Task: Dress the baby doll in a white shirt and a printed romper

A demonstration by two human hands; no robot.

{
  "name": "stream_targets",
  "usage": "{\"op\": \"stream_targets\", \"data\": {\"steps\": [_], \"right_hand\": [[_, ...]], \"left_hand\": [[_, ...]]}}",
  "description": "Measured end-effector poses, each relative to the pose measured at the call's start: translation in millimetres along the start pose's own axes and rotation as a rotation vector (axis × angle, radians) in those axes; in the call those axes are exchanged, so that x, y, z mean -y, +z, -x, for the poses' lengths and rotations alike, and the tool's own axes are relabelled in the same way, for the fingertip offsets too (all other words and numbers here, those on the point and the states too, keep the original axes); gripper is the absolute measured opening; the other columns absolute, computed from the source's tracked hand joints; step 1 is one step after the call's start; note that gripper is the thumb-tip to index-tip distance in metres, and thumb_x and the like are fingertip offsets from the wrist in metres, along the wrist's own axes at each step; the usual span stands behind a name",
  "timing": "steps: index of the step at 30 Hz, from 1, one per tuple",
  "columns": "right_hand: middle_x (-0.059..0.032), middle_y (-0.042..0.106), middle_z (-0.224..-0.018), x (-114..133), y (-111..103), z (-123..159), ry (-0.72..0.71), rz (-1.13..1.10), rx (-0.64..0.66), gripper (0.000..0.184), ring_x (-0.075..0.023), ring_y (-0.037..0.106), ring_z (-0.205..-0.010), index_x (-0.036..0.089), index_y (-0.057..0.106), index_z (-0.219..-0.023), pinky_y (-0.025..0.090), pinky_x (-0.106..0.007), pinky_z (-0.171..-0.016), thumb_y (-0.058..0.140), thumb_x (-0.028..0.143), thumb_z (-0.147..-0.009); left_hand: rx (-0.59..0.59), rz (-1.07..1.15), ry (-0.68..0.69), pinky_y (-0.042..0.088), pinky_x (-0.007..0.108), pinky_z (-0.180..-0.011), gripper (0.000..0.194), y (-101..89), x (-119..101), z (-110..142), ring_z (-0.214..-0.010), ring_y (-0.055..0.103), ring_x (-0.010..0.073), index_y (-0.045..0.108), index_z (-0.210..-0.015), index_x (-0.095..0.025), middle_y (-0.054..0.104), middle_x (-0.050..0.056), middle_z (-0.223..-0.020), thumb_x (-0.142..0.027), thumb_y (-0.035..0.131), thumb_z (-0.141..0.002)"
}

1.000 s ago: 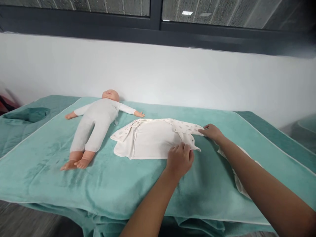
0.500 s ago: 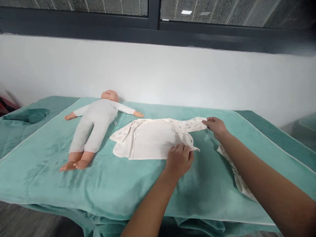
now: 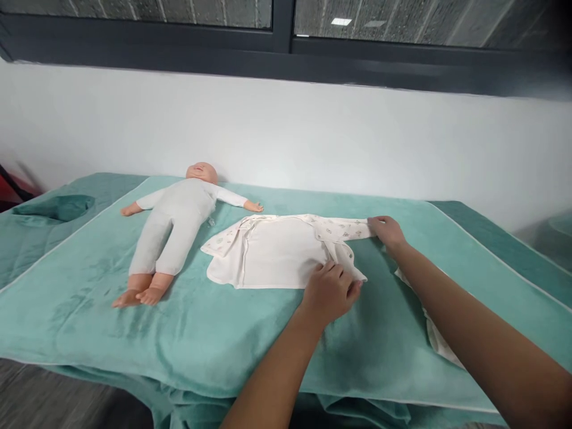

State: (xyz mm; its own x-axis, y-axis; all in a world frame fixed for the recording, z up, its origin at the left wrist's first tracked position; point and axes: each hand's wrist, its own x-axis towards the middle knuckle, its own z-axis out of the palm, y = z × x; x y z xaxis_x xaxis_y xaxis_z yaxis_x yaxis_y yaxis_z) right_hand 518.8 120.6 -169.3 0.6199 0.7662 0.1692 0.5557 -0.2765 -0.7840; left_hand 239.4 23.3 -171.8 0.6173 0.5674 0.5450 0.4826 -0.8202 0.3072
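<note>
1. Right hand [image 3: 388, 231]: thumb and fingers pinching the cuff of the baby shirt's right-side sleeve [image 3: 346, 229], pulled straight.
2. Left hand [image 3: 328, 292]: fingers curled, touching the baby shirt's lower corner nearest the right edge; can't tell if cloth is pinched.
3. Baby shirt [image 3: 281, 253]: white, patterned sleeves, flat mid-surface. Neckline toward far edge, hem toward near edge; long axis sleeve to sleeve, roughly parallel to near edge. Left-side sleeve [image 3: 222, 243] angles down toward near-left corner.
4. Second white cloth [image 3: 440, 345]: on surface toward near-right corner, partly hidden behind right forearm.
5. Doll [image 3: 185, 205]: white body, face up, left of baby shirt, apart from it. Head at far edge, feet toward near-left corner, arms spread.
6. Surface [image 3: 179, 339]: green fabric cover, draped over near edge.
7. White wall [image 3: 286, 131] behind far edge, dark window frame [image 3: 286, 56] above.
</note>
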Motion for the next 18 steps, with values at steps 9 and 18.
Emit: {"op": "stream_targets", "data": {"steps": [9, 18], "right_hand": [[-0.0118, 0.067, -0.109, -3.7, 8.7, -12.1, -0.130, 0.116, 0.018, 0.044, -0.0253, 0.061, -0.100, 0.016, 0.062, -0.115, 0.047, -0.040, -0.091, 0.060, 0.026, -0.071], [-0.0069, 0.065, -0.100, 30.9, 18.3, 69.6, -0.424, 0.220, 0.273, 0.039, -0.0214, 0.062, -0.082, 0.022, 0.060, -0.107, 0.050, -0.036, -0.078, 0.059, 0.053, -0.084]], "left_hand": [[0.075, -0.001, -0.047, 0.045, 0.036, -0.076, 0.029, -0.6, 0.2, -1.2, -0.091, 0.061, 0.0225, 0.059, -0.104, -0.018, 0.068, 0.006, -0.094, -0.044, 0.051, -0.095], [0.050, -0.020, -0.073, 0.045, 0.035, -0.074, 0.018, 3.1, 3.2, -1.3, -0.086, 0.061, 0.0208, 0.061, -0.101, -0.020, 0.065, 0.004, -0.091, -0.024, 0.045, -0.095]]}}
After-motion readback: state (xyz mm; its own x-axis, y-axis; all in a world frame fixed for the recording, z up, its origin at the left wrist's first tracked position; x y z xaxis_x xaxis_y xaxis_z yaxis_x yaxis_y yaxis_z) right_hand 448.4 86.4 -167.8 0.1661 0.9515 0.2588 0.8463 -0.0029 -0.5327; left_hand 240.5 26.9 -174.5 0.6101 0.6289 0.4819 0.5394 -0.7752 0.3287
